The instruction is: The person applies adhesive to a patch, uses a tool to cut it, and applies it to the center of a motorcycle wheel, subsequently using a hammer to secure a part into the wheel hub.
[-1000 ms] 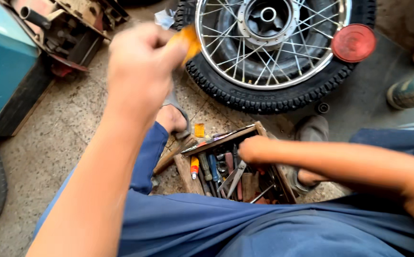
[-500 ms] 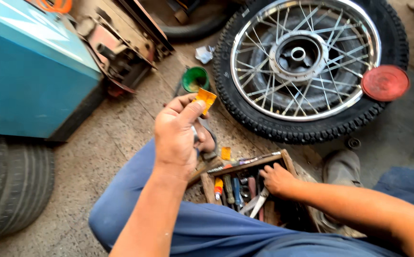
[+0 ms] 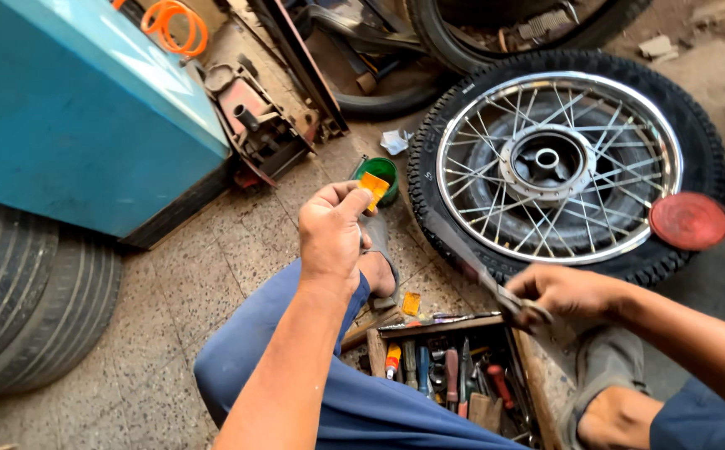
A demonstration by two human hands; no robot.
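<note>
My left hand [image 3: 331, 233] is raised in front of me, pinching a small orange reflector piece [image 3: 373, 187] between thumb and fingers. My right hand [image 3: 561, 292] is above the right edge of the wooden toolbox [image 3: 462, 323] and grips a metal hand tool, probably pliers [image 3: 504, 298], whose blurred end points up left toward the tyre. A spoked motorcycle wheel [image 3: 558, 162] with its black tyre lies flat on the floor ahead. The toolbox between my legs holds several screwdrivers and other tools.
A round red reflector [image 3: 688, 221] lies against the tyre's right side. A green cap [image 3: 379, 173] sits by the tyre's left edge. A blue body panel [image 3: 70, 108] and a worn tyre [image 3: 29, 292] stand at left; engine parts [image 3: 254, 125] and an orange hose coil [image 3: 175, 23] lie behind.
My left hand has lowered and held the orange piece steadier. My right hand has risen out of the toolbox with the metal tool in it. The view has shifted toward the wheel.
</note>
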